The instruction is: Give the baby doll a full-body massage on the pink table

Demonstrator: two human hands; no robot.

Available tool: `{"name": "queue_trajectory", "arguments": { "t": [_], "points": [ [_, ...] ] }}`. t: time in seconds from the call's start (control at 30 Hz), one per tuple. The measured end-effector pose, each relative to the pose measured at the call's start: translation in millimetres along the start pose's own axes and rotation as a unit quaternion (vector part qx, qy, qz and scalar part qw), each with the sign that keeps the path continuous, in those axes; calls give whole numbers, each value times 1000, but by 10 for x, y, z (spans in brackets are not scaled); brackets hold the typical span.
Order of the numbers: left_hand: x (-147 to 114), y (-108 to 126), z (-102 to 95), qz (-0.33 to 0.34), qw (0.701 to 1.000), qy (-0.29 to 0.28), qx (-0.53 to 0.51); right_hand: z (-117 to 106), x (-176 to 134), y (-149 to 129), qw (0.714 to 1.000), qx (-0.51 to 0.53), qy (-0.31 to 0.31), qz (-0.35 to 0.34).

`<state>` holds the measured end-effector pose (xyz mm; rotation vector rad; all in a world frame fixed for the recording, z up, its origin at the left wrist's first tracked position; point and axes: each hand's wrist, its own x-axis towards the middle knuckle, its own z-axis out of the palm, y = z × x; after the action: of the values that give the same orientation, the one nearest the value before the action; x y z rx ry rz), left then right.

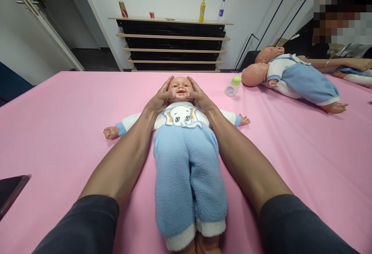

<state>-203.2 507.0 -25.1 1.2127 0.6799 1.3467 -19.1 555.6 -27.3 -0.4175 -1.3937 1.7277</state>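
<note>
A baby doll [187, 153] lies on its back on the pink sheet [72, 118], arms spread out and feet towards me. It wears blue fleece trousers and a white top with an elephant face. Against the left side of its head in view, my left hand [159, 100] is cupped, thumb on the cheek. My right hand [202, 100] mirrors it on the other side, thumb near the mouth corner. Between them both hands hold the doll's head; the undersides of the fingers are partly hidden.
A lotion bottle with a green cap [233, 86] stands right of the doll. More dolls [302, 78] lie further right, beside another person's arm [337, 64]. A dark phone-like device [11, 192] rests at the left edge. Shelves [171, 36] with bottles stand behind.
</note>
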Motion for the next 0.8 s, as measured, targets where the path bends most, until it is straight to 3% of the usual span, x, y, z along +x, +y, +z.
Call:
{"name": "queue_trajectory", "arguments": {
  "t": [0.23, 0.6, 0.8],
  "points": [
    [45, -57, -2, 21, 998, 18, 58, -1, -24, -31, 996, -81, 10, -28],
    [12, -23, -5, 7, 1000, -1, 18, -18, 5, 8, 1000, 10, -13, -4],
    [56, -80, -21, 23, 998, 15, 57, 9, -12, -1, 1000, -20, -1, -13]
  ]
}}
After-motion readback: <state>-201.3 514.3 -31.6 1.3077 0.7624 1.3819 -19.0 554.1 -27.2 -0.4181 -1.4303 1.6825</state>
